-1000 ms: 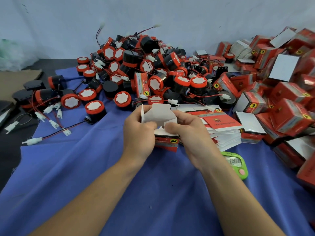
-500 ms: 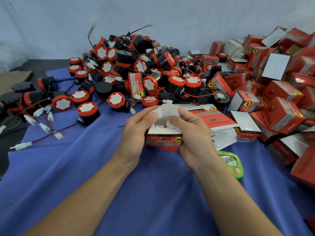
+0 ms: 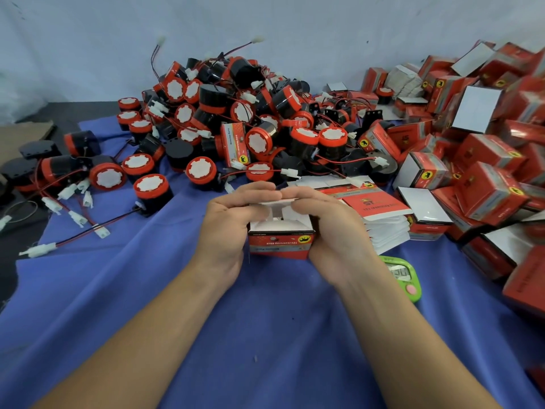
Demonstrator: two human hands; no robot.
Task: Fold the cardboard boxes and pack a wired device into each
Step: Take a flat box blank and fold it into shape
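A small red cardboard box (image 3: pixel 280 242) with white flaps sits between my hands, just above the blue cloth. My left hand (image 3: pixel 227 231) grips its left side, fingers curled over the top flap. My right hand (image 3: pixel 333 231) grips the right side and presses the white flap down. Behind it lies a large heap of black and red wired devices (image 3: pixel 236 122) with white connectors. A stack of flat unfolded boxes (image 3: pixel 374 211) lies just right of my right hand. The inside of the box is hidden.
Folded red boxes (image 3: pixel 483 160) are piled along the right side. A green timer (image 3: pixel 402 274) lies by my right wrist. Loose devices and wires (image 3: pixel 106 178) spread at left on the blue cloth (image 3: pixel 265 335). A white wall stands behind.
The upright white flap has been folded down onto the box top. Both hands have closed in over the box and lowered it slightly.
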